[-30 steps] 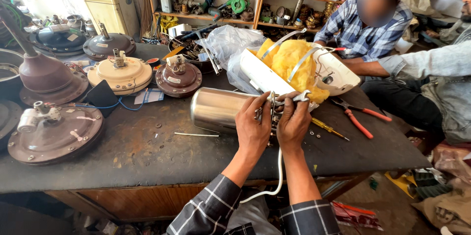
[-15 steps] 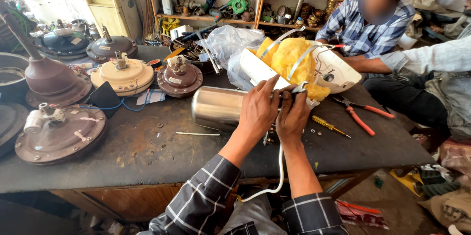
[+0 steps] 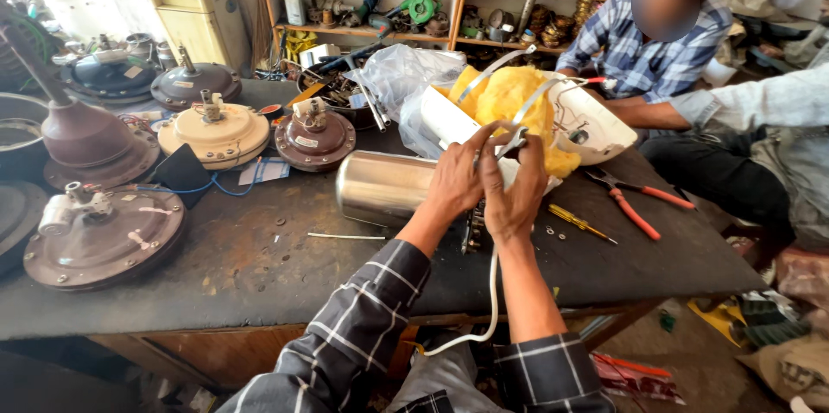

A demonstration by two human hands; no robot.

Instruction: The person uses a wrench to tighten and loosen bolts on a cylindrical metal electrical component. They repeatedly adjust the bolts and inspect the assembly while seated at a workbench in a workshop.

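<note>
The head view shows both hands meeting at the centre of the frame, just right of a shiny steel cylinder point(image 3: 384, 189) lying on its side on the dark workbench point(image 3: 259, 266). The left hand point(image 3: 455, 182) is curled, its fingers pinching a small metal fitting at the cylinder's end; the right hand point(image 3: 515, 197) is closed beside it, touching it, and seems to grip the same fitting, though what sits between the palms is hidden. A white cable point(image 3: 490, 301) drops from under the right hand toward the lower frame.

Judging from this, the appliance is well taken apart: its white casing point(image 3: 596, 124) with yellow insulation point(image 3: 509, 94) lies opened just behind the hands, and the steel tank is out of it. The work at the tank's end looks unfinished.

To the right lie a yellow-handled screwdriver point(image 3: 580, 223) and red-handled pliers point(image 3: 635, 201). On the left stand several fan motor housings point(image 3: 104, 236). At the upper right another person in a checked shirt point(image 3: 648, 59) sits at the bench.
</note>
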